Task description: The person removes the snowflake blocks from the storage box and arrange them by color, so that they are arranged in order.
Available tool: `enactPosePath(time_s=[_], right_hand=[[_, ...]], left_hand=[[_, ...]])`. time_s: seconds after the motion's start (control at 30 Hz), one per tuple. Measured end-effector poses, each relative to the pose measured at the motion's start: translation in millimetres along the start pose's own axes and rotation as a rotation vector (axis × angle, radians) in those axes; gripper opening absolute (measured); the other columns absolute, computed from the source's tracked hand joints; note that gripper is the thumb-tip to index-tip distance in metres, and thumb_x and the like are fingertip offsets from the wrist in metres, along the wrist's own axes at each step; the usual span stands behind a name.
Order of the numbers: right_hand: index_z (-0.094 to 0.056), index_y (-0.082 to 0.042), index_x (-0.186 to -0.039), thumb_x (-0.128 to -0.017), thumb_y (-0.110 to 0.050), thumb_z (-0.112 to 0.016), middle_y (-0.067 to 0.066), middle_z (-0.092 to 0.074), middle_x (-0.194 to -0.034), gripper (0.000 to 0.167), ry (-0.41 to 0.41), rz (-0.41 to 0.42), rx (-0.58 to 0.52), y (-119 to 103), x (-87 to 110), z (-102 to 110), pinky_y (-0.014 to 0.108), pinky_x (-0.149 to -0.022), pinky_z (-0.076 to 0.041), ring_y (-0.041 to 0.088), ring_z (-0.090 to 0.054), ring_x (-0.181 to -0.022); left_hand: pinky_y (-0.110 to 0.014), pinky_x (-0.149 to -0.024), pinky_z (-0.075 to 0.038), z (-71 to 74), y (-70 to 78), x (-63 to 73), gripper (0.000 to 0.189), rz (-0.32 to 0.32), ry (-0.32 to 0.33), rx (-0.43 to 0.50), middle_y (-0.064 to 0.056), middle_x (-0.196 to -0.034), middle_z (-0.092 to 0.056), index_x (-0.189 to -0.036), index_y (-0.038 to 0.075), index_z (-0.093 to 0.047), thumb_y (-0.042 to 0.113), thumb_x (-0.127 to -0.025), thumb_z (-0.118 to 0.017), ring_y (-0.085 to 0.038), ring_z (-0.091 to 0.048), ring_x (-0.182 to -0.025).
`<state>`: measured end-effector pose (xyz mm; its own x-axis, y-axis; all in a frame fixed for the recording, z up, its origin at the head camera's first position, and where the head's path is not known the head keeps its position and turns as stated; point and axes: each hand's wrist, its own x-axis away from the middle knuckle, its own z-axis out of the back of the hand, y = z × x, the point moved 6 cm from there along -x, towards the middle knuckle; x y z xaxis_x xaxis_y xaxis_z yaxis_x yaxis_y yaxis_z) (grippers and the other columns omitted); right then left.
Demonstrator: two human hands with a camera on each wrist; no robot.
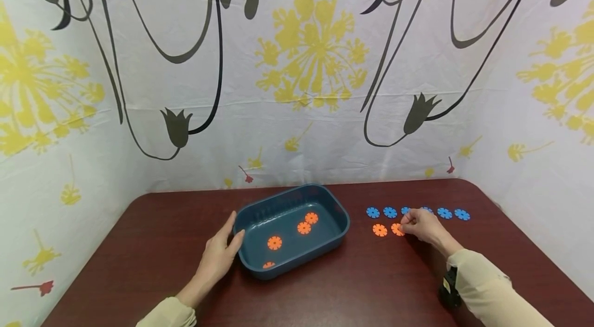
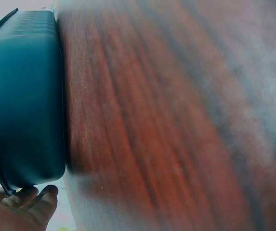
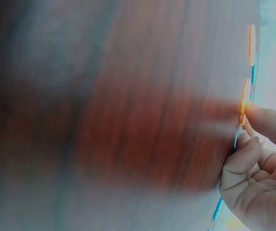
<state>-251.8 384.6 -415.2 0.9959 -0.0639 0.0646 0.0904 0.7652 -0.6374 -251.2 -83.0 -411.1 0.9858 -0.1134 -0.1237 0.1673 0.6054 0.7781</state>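
My left hand (image 1: pixel 215 255) holds the left end of a dark blue plastic tray (image 1: pixel 297 263), thumb at the rim and fingers along the outer wall. Several orange notched discs (image 1: pixel 275 243) lie in the tray. To its right, my right hand (image 1: pixel 424 226) pinches the edge of an orange notched disc (image 1: pixel 397 229) at the table surface. In the right wrist view the thumb touches that disc (image 3: pixel 244 98), and the other fingers are curled. Another orange disc (image 1: pixel 379 230) lies just left of it. Behind runs a row of blue notched discs (image 1: pixel 373 212), partly covered by the right hand.
Everything stands on a dark red-brown wooden table (image 1: pixel 343 291). A white cloth (image 1: pixel 297 157) with printed flowers hangs behind the table and on both sides. A dark device (image 1: pixel 449 288) is strapped at the right wrist.
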Motion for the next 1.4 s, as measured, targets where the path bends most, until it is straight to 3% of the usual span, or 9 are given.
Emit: enactPosePath(time_s=[0.3, 0.53, 0.77, 0.93, 1.17, 1.4], right_hand=[[-0.057, 0.003, -0.095, -0.091, -0.012, -0.061, 0.010, -0.062, -0.078, 0.016, 0.023, 0.070, -0.071, -16.9, 3.5, -2.4, 0.029, -0.053, -0.045, 0.019, -0.051, -0.064], [-0.059, 0.003, -0.099, -0.092, -0.013, -0.060, 0.017, -0.064, -0.084, 0.017, 0.032, 0.215, -0.181, -68.6, 1.2, -9.9, 0.030, -0.055, -0.047, 0.024, -0.054, -0.067], [-0.060, 0.000, -0.096, -0.091, -0.011, -0.061, 0.010, -0.060, -0.077, 0.013, 0.012, 0.327, -0.284, -120.8, 1.8, -27.9, 0.027, -0.049, -0.046, 0.022, -0.051, -0.058], [-0.060, -0.001, -0.096, -0.091, -0.010, -0.061, 0.017, -0.060, -0.080, 0.011, -0.020, 0.342, -0.322, -146.5, 2.5, -43.0, 0.032, -0.048, -0.047, 0.023, -0.051, -0.058], [-0.061, -0.001, -0.096, -0.090, -0.010, -0.063, 0.014, -0.060, -0.078, 0.011, -0.093, 0.390, -0.371, -173.6, 0.4, -67.3, 0.024, -0.048, -0.043, 0.011, -0.046, -0.055], [-0.061, 0.001, -0.096, -0.090, -0.008, -0.062, 0.022, -0.061, -0.082, 0.012, -0.175, 0.430, -0.419, -190.2, -3.9, -94.0, 0.023, -0.048, -0.042, 0.011, -0.046, -0.055]], left_hand=[[-0.051, -0.105, -0.035, -0.2, 1.0, 0.7, 0.061, -0.003, -0.001, 0.002, -0.013, -0.151, -0.031, -0.150, 0.010, -0.024, 0.025, -0.097, -0.052, -0.032, -0.033, -0.136], [-0.051, -0.105, -0.035, 0.0, 0.8, 0.9, 0.061, 0.000, 0.000, -0.005, -0.014, -0.151, -0.032, -0.150, 0.010, -0.024, 0.025, -0.098, -0.051, -0.032, -0.033, -0.136], [-0.052, -0.105, -0.035, -0.4, -0.4, 1.5, 0.061, 0.002, 0.002, -0.004, -0.013, -0.151, -0.031, -0.150, 0.011, -0.024, 0.026, -0.097, -0.051, -0.032, -0.033, -0.136], [-0.051, -0.105, -0.036, -0.4, -0.6, 0.3, 0.061, -0.002, 0.006, -0.004, -0.013, -0.151, -0.031, -0.150, 0.012, -0.024, 0.026, -0.097, -0.051, -0.032, -0.034, -0.136], [-0.051, -0.105, -0.036, -0.1, -0.4, -0.8, 0.061, -0.004, 0.009, -0.005, -0.013, -0.151, -0.031, -0.150, 0.011, -0.024, 0.026, -0.097, -0.051, -0.032, -0.034, -0.136], [-0.051, -0.105, -0.035, 0.2, 1.0, 0.8, 0.061, -0.014, 0.006, -0.008, -0.012, -0.151, -0.031, -0.150, 0.012, -0.024, 0.028, -0.098, -0.050, -0.031, -0.034, -0.136]])
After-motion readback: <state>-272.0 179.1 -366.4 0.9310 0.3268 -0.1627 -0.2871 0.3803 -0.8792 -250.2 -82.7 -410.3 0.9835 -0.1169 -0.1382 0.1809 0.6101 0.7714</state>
